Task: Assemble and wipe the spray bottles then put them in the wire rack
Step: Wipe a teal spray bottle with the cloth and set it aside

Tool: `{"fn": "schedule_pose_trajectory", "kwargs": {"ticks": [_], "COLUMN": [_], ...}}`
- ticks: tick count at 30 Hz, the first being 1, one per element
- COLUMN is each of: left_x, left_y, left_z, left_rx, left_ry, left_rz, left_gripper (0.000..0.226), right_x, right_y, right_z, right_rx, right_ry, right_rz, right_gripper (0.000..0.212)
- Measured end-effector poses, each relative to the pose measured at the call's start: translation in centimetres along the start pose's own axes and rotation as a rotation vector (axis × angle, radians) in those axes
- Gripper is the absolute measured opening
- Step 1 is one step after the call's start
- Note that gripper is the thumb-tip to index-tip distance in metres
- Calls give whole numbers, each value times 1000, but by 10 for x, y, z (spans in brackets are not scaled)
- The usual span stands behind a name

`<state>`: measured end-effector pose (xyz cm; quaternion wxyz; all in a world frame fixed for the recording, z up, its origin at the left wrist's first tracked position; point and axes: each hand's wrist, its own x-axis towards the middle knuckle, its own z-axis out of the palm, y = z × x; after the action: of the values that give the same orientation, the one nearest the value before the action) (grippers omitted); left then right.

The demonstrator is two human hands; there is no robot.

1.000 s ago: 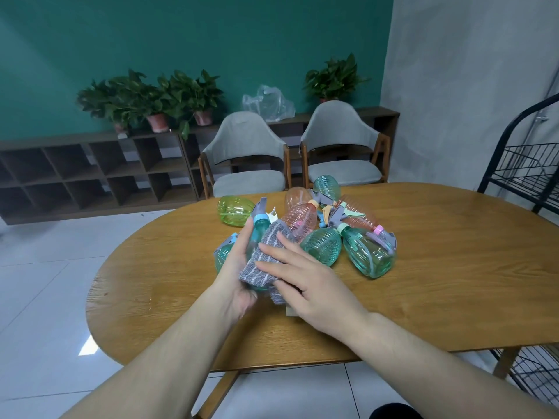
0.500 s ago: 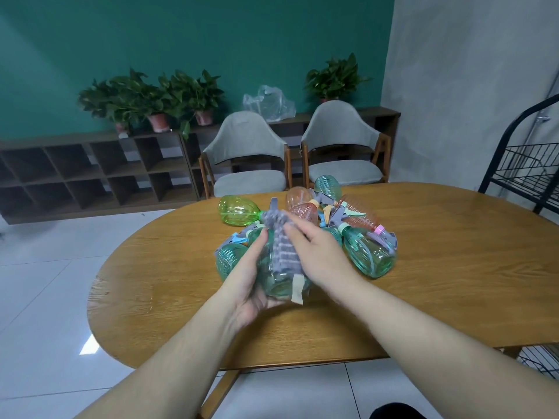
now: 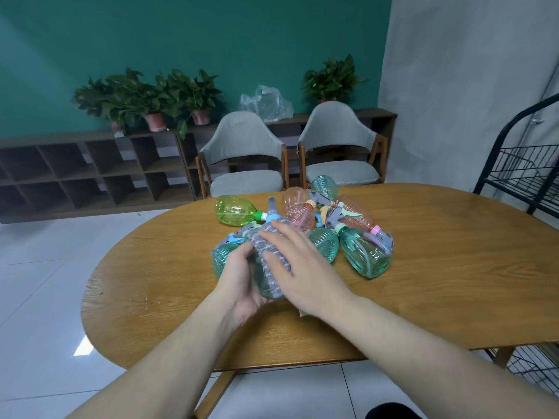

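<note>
The left hand [image 3: 242, 282] cups a clear green spray bottle [image 3: 263, 282] from below, fingers curled round its body, holding it just above the worktop [image 3: 438, 282] near the near edge. The right hand [image 3: 302, 267] lies over a grey cloth [image 3: 272, 255], its fingers straight, pressing the cloth flat against the bottle's upper side. Behind them, toward the middle of the worktop, lies a heap of other spray bottles [image 3: 366, 255], green, teal and pink, touching one another. A black wire rack [image 3: 526, 173] stands off the worktop's right far corner.
</note>
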<state>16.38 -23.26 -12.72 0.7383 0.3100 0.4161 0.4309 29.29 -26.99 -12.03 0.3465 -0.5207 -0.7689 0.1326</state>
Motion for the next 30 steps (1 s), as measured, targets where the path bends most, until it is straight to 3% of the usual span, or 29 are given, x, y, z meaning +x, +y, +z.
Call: {"fn": "schedule_pose_trajectory", "kwargs": {"ticks": [11, 14, 18, 24, 27, 30], "left_x": [-3, -6, -6, -10, -14, -12], "left_y": [9, 4, -4, -7, -2, -1], "left_z": [-4, -1, 4, 3, 7, 8], "left_rx": [-180, -105, -28, 53, 38, 49], "left_ry": [46, 8, -30, -26, -42, -59], "left_rz": [26, 4, 10, -13, -30, -42], "left_gripper": [61, 66, 50, 47, 47, 45], "right_x": [-22, -18, -7, 11, 21, 26], "right_y": [14, 12, 8, -5, -7, -8], "right_z": [12, 12, 8, -13, -21, -24], "right_rx": [83, 180, 257, 431, 583, 545], "right_ry": [84, 130, 160, 90, 221, 218], "right_rz": [-263, -156, 5, 241, 389, 383], "right_gripper": [39, 39, 37, 38, 39, 41]}}
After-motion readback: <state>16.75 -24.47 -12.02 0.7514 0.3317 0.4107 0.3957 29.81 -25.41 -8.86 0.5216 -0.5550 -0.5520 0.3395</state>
